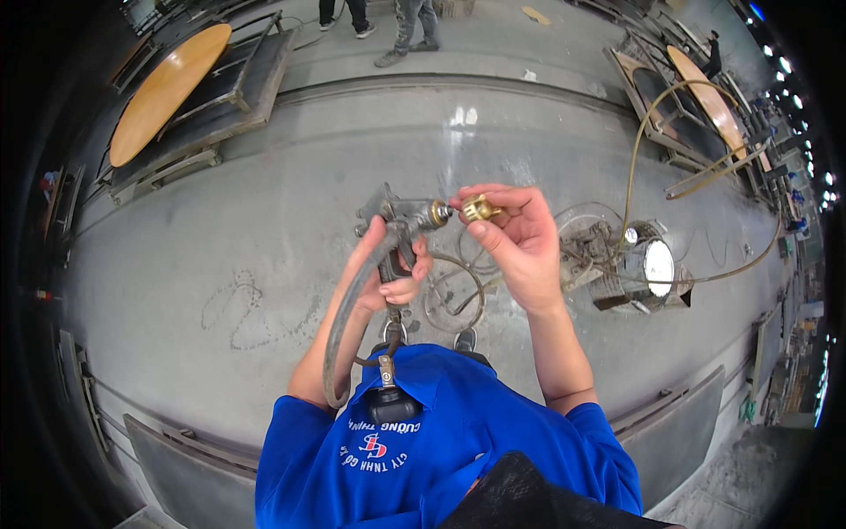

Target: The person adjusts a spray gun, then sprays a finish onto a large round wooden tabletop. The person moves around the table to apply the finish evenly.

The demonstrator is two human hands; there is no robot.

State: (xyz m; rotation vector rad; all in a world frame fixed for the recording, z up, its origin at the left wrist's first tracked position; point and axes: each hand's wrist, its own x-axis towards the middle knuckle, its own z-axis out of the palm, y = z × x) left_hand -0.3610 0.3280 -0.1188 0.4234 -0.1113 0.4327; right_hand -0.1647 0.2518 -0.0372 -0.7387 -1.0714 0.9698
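Observation:
My left hand [394,269] grips the handle of a grey metal spray gun [401,219], held at chest height with its nozzle end pointing right. A dark rubber hose [339,331] runs down from the gun along my left forearm. My right hand [515,234] pinches a small brass cap [478,208] between thumb and fingers, right at the gun's nozzle tip. The cap sits just beside the tip; I cannot tell whether it is threaded on.
Below lies a grey concrete floor [264,238] with a paint-crusted metal pot [639,264], wire rings and a yellowish hose [643,132] curving off to the right. Round wooden tabletops [167,88] rest on racks at far left and far right. Two people's legs [405,26] stand at the top.

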